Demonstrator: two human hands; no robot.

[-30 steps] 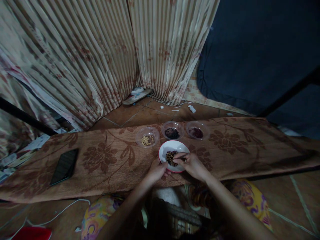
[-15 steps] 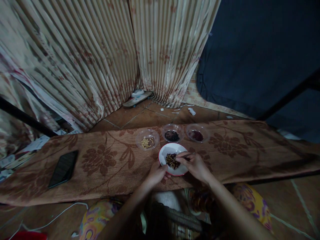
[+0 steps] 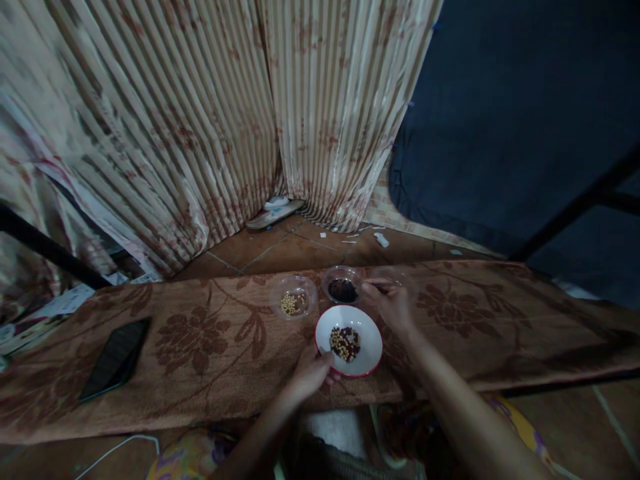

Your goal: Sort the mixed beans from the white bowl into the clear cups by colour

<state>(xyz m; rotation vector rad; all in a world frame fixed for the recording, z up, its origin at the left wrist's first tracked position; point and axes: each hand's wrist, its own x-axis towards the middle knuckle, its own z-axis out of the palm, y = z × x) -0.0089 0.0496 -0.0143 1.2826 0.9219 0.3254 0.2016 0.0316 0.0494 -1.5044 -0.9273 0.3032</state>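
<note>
My left hand [image 3: 315, 375] is closed on the near-left rim of a white bowl with a red edge [image 3: 371, 347]. Inside the bowl lies a mixed heap of yellow and dark red beans [image 3: 345, 343]. My right hand [image 3: 393, 303] is pinched closed, apparently round a thin dark tool whose kind I cannot make out. It hovers over the right-hand clear plastic cup [image 3: 395, 272] and hides most of it. Beside it stand a clear cup with black beans [image 3: 343, 289] and a clear cup with yellow beans [image 3: 293, 305].
A patterned brown cloth [image 3: 210, 333] covers the long low table. On its left lies a dark phone [image 3: 117, 359]. Striped curtains [image 3: 320, 120] hang behind, and a dark blue cloth [image 3: 510, 120] is at the right. Small white scraps lie on the tiled floor [image 3: 310, 243].
My right hand has moved from inside the bowl, away and to the right, to the right-hand cup. My left hand still holds the bowl. The whole view has shifted slightly.
</note>
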